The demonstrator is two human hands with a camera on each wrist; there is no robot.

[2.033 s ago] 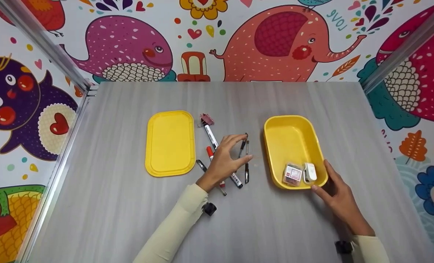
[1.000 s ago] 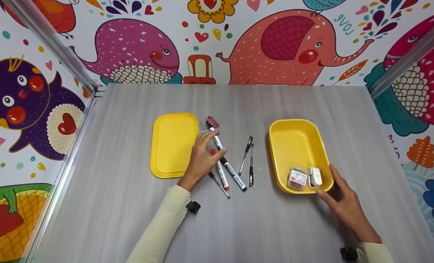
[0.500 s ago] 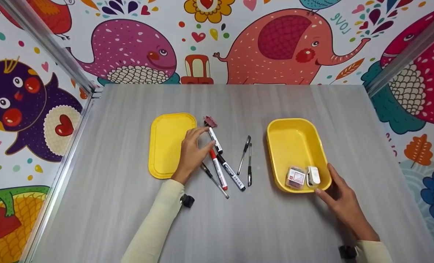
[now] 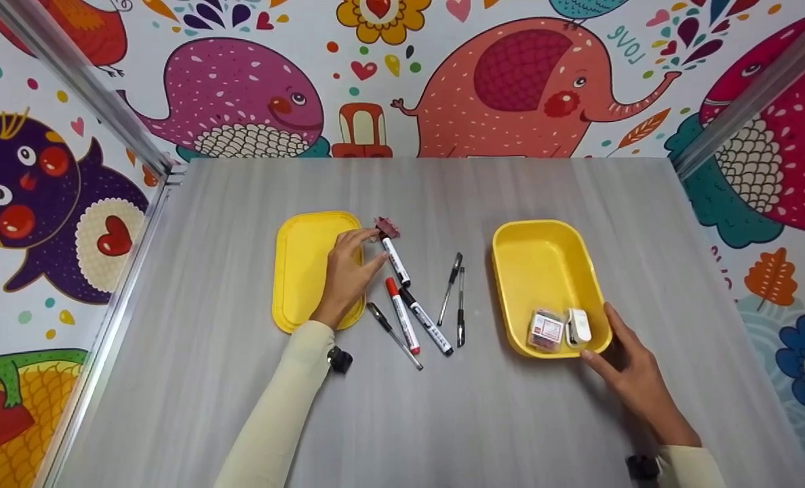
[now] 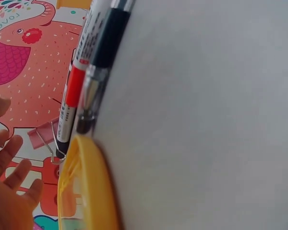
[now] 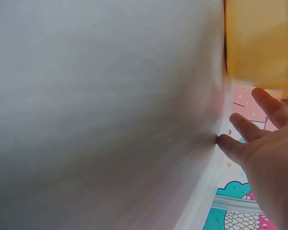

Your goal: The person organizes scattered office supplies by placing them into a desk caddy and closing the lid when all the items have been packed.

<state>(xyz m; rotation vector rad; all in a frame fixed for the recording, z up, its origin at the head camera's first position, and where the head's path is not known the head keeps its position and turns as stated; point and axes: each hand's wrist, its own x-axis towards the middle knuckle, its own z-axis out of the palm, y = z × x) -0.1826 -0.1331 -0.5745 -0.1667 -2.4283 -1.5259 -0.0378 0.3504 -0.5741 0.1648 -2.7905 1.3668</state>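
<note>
Nearest, two cream sleeves (image 4: pixel 273 400) reached over the grey desk (image 4: pixel 483 434). The right hand (image 4: pixel 636 369), relaxed and unclenched toward the desk's right edge, rested thumb and fingertips against the yellow box (image 4: pixel 538 264) at its near right corner. That box, right of the desk's middle, was smooth and deep, with rounded corners; near its near edge lay a clear case (image 4: pixel 546 331) with a white label, beside a small white item (image 4: pixel 578 328). Mid-desk lay a clear pen (image 4: pixel 394 335) with a black cap, a red-capped marker (image 4: pixel 402 315) and a black-capped marker (image 4: pixel 426 322), all slanting; two slim pens (image 4: pixel 450 288) lay nearer the box. The left hand (image 4: pixel 348 274), fingers loosely bent and grasping nothing, hung above the flat yellow lid (image 4: pixel 297 271), toward the desk's left edge. Just beside its fingertips lay a white marker (image 4: pixel 395 261) with black ends and, toward the desk's far edge, a dusty-pink binder clip (image 4: pixel 387 227) with wire arms; whether a fingertip touched either, I could not tell. Beyond the far edge rose a wall (image 4: pixel 375 74) of cartoon animals
</note>
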